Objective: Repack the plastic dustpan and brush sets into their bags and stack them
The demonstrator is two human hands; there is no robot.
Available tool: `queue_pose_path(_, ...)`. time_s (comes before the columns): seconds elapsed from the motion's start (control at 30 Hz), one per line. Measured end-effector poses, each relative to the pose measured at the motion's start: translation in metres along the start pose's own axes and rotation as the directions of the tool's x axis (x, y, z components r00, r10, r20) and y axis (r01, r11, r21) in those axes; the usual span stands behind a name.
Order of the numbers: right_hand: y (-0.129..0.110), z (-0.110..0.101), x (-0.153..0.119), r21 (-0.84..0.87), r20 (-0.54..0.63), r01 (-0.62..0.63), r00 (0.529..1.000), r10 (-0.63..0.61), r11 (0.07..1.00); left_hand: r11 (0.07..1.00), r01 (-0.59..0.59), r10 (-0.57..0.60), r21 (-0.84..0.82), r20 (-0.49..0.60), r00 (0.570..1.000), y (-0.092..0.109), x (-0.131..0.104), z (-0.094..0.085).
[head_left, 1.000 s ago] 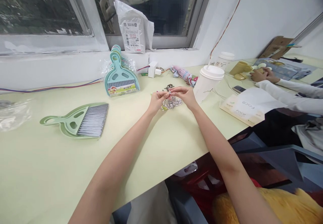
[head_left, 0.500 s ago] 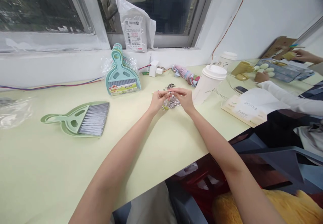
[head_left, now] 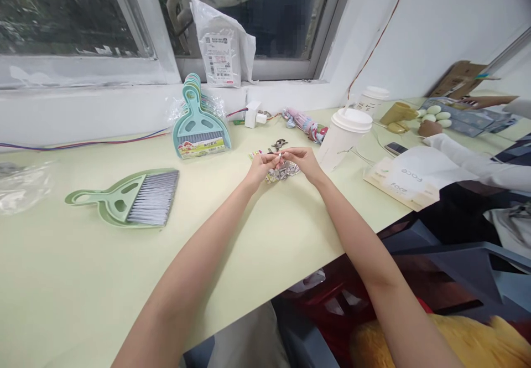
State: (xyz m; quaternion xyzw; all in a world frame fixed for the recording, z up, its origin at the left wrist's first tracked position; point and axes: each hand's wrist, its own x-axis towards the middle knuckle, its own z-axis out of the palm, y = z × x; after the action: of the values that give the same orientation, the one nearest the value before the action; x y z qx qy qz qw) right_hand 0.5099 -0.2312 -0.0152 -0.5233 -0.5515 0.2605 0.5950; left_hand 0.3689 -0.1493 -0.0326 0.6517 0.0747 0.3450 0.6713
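My left hand [head_left: 261, 170] and my right hand [head_left: 305, 163] meet above the table with their fingertips pinched together. Between them shows a small white thing [head_left: 280, 155], too small to name. Just beneath the fingers lies a heap of shiny silver pieces [head_left: 286, 173], partly covered by my hands, on a green printed packet. A small dark metallic item [head_left: 280, 143] rests right behind my fingertips. Close to my right hand stands a white lidded paper cup [head_left: 342, 138].
A green dustpan with brush [head_left: 124, 197] lies left; packaged turquoise dustpans [head_left: 201, 130] stand by the wall. A folded umbrella [head_left: 305, 124], white plug [head_left: 253, 114] and tissue pack [head_left: 402, 182] are around. At right, a co-worker's hand [head_left: 430, 128] is near pale green egg-shaped objects [head_left: 435, 114].
My hands stay pinched together, shifted only slightly, and the white thing shows more clearly. At right, the co-worker's farther hand has moved lower; the yellowish block it held is out of sight.
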Motion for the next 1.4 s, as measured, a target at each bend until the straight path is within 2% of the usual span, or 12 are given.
queue_pose_path(0.2, -0.007, 0.001, -0.003, 0.027, 0.018, -0.031, 0.999, 0.03, 0.999, 0.999, 0.042, -0.041, -0.009, 0.048, 0.998, 0.0, 0.0, -0.002)
queue_pose_path(0.37, -0.007, 0.001, -0.004, 0.07, 0.056, -0.054, 0.997, 0.05, 0.996, 0.998, 0.018, -0.023, 0.055, 0.081, 0.996, -0.001, 0.0, -0.006)
queue_pose_path(0.5, -0.003, 0.001, -0.004, 0.057, 0.035, -0.057, 0.998, 0.055, 0.997, 0.995, 0.02, -0.028, 0.096, 0.081, 0.996, -0.002, 0.0, -0.008)
queue_pose_path(0.7, 0.0, 0.001, -0.003, 0.061, 0.068, -0.079, 0.995, 0.074, 0.995, 0.992, 0.055, -0.066, 0.115, 0.099, 0.993, 0.0, -0.002, -0.011)
queue_pose_path(1.0, 0.001, -0.001, -0.001, 0.045, 0.023, -0.081, 0.997, 0.08, 0.996, 0.99, 0.009, -0.019, 0.141, 0.07, 0.997, 0.003, -0.004, -0.009)
queue_pose_path(1.4, -0.001, 0.002, -0.002, 0.053, 0.013, -0.05, 0.999, 0.049, 0.997, 0.997, 0.031, -0.038, 0.069, 0.102, 0.994, 0.003, -0.002, -0.01)
